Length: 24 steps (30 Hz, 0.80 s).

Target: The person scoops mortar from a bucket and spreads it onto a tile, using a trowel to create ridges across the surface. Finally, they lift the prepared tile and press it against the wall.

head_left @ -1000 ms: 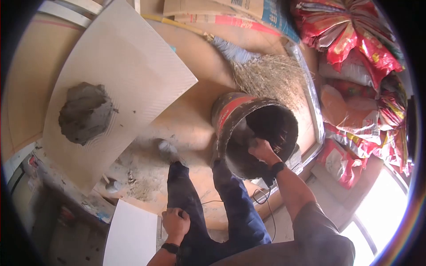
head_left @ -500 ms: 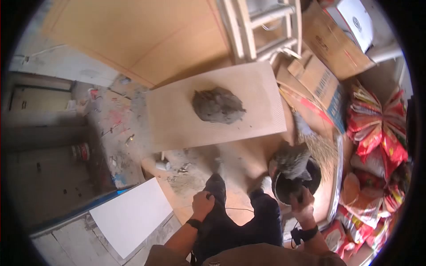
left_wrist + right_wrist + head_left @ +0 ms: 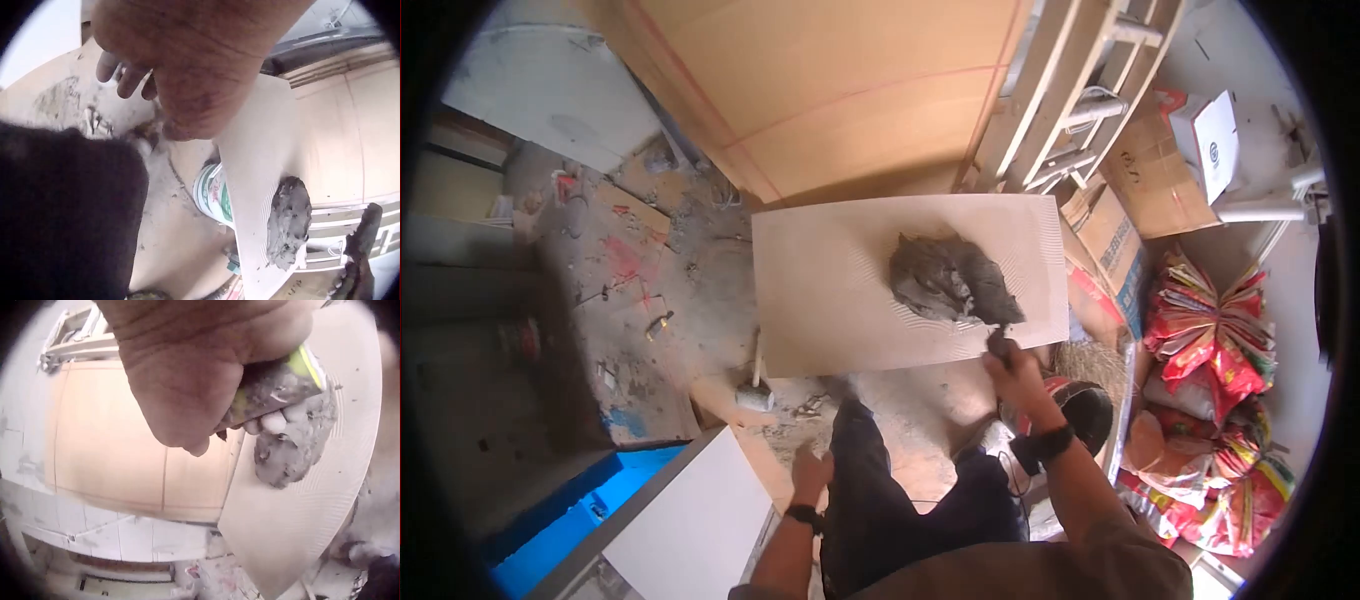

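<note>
My right hand [image 3: 1018,380] grips the handle of a mortar-smeared trowel [image 3: 990,290]; its blade is at the right side of a grey mortar heap [image 3: 925,275]. The heap lies on a large pale rectangular slab [image 3: 820,310] with fine ridged lines. In the right wrist view, the fingers [image 3: 273,422] curl round the dirty handle [image 3: 275,394], which has a yellow-green end. My left hand [image 3: 810,472] hangs beside the left knee, holding nothing, its fingers [image 3: 128,81] loosely bent in the left wrist view.
Near my right leg stands a dark bucket [image 3: 1090,415], with a straw broom [image 3: 1097,362] behind it. A mallet [image 3: 755,397] is by the slab's near left corner. Beyond are a ladder [image 3: 1055,110] and cardboard boxes [image 3: 1145,180]. Red bags [image 3: 1210,500] are stacked right; a white board [image 3: 685,520] is at left.
My right hand has come out of the bucket with mortar on the trowel and moved up and left to the heap on the slab. The left hand has moved off the thigh to beside the knee.
</note>
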Motion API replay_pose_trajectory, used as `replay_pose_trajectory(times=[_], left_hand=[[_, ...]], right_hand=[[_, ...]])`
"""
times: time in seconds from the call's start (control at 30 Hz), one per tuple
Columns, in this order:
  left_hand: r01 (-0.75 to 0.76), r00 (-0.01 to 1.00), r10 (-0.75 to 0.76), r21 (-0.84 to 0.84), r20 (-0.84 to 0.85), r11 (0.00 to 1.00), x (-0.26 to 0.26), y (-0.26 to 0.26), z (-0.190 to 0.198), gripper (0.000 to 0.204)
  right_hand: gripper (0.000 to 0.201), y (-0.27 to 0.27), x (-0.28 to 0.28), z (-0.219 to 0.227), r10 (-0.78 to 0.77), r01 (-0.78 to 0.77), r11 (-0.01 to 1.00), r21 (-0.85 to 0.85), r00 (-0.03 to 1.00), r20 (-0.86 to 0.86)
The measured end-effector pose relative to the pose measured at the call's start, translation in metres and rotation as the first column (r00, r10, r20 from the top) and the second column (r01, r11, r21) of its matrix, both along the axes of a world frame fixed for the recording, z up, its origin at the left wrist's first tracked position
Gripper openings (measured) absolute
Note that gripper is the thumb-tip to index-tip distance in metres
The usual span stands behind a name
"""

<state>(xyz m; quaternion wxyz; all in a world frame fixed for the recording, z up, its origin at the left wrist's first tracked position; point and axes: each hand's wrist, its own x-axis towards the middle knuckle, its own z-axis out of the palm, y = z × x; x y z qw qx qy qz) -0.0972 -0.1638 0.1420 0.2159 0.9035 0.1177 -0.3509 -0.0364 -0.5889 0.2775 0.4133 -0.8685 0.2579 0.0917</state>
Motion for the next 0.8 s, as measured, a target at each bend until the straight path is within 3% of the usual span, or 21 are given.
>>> replay_pose_trajectory(times=[0.07,0.1,0.13,0.17,0.27,0.3,0.33,0.37,0.4,0.43,0.47,0.5,0.53,0.57,0.6,0.63,0.67,0.7,0.73,0.77,0.8], left_hand=[[0.019,0.998,-0.019,0.014,-0.052,1.000,0.056,0.024,-0.020,0.068],[-0.023,1.000,0.023,-0.020,-0.009,1.000,0.082,0.033,-0.035,0.071],[-0.068,0.997,0.069,-0.054,0.029,0.996,0.106,0.040,-0.051,0.074],[-0.127,0.991,0.132,-0.124,0.036,0.984,0.131,0.048,-0.069,0.078],[-0.191,0.982,0.188,-0.203,-0.037,0.960,0.192,0.039,-0.092,0.086],[-0.196,0.980,0.185,-0.207,-0.068,0.959,0.204,0.034,-0.099,0.089],[-0.225,0.974,0.217,-0.234,-0.061,0.946,0.205,0.032,-0.116,0.091],[-0.253,0.967,0.245,-0.256,-0.062,0.933,0.195,0.030,-0.136,0.093],[-0.280,0.960,0.271,-0.275,-0.072,0.920,0.183,0.029,-0.151,0.096],[-0.334,0.941,0.297,-0.311,-0.162,0.890,0.185,0.025,-0.131,0.096],[-0.391,0.916,0.322,-0.344,-0.241,0.854,0.203,0.015,-0.085,0.097],[-0.446,0.886,0.344,-0.374,-0.310,0.813,0.217,0.007,-0.059,0.097],[-0.380,0.916,0.298,-0.343,-0.269,0.859,0.210,0.017,-0.078,0.096],[-0.310,0.943,0.245,-0.318,-0.227,0.896,0.198,0.036,-0.116,0.095],[-0.239,0.964,0.189,-0.294,-0.189,0.925,0.193,0.048,-0.145,0.094],[-0.147,0.984,0.116,-0.257,-0.132,0.955,0.193,0.050,-0.159,0.096],[-0.057,0.996,0.040,-0.215,-0.081,0.975,0.192,0.052,-0.169,0.098],[0.028,0.999,-0.035,-0.163,-0.036,0.986,0.190,0.047,-0.165,0.102],[-0.061,0.995,0.041,-0.220,-0.096,0.974,0.188,0.042,-0.163,0.101],[-0.156,0.980,0.117,-0.263,-0.158,0.952,0.199,0.032,-0.143,0.100],[-0.248,0.958,0.187,-0.295,-0.218,0.923,0.206,0.031,-0.132,0.100]], right_hand=[[0.041,-0.003,0.005,0.023,-0.176,0.175,0.984,0.004,0.984,0.005],[0.043,-0.009,0.005,0.020,-0.401,0.418,0.882,0.217,0.908,-0.119],[0.045,-0.018,0.003,0.006,-0.567,0.632,0.675,0.382,0.775,-0.281],[0.047,-0.022,0.003,-0.012,-0.652,0.788,0.385,0.480,0.600,-0.463],[0.056,-0.029,0.006,-0.078,-0.482,0.823,0.137,0.551,0.541,-0.689],[0.058,0.010,0.043,-0.063,-0.537,0.871,0.335,0.358,0.489,-0.687],[0.054,0.028,0.062,-0.072,-0.498,0.899,0.202,0.389,0.436,-0.749],[0.052,0.037,0.061,-0.104,-0.521,0.859,0.173,0.482,0.495,-0.695],[0.050,0.054,0.077,-0.095,-0.463,0.854,0.250,0.456,0.519,-0.718],[0.050,0.071,0.091,-0.097,-0.459,0.847,0.317,0.427,0.531,-0.713],[0.054,0.083,0.091,-0.121,-0.350,0.786,0.361,0.502,0.613,-0.709],[0.049,0.102,0.097,-0.137,-0.321,0.750,0.318,0.580,0.661,-0.678],[0.051,0.115,0.111,-0.137,-0.266,0.745,0.335,0.576,0.662,-0.701],[0.050,0.119,0.119,-0.137,-0.165,0.564,0.625,0.540,0.771,-0.615],[0.050,0.114,0.122,-0.134,-0.032,0.317,0.843,0.435,0.837,-0.547],[0.047,0.094,0.116,-0.129,0.094,0.044,0.954,0.296,0.896,-0.435],[0.045,0.063,0.104,-0.122,0.247,-0.223,0.969,0.108,0.902,-0.353],[0.042,0.038,0.104,-0.099,0.416,-0.463,0.881,-0.095,0.855,-0.309],[0.031,0.010,0.102,-0.069,0.384,-0.499,0.858,-0.120,0.780,-0.494],[0.030,-0.033,0.071,-0.084,0.381,-0.553,0.801,-0.228,0.765,-0.519],[0.032,-0.069,0.070,-0.059,0.373,-0.586,0.788,-0.190,0.699,-0.610]])
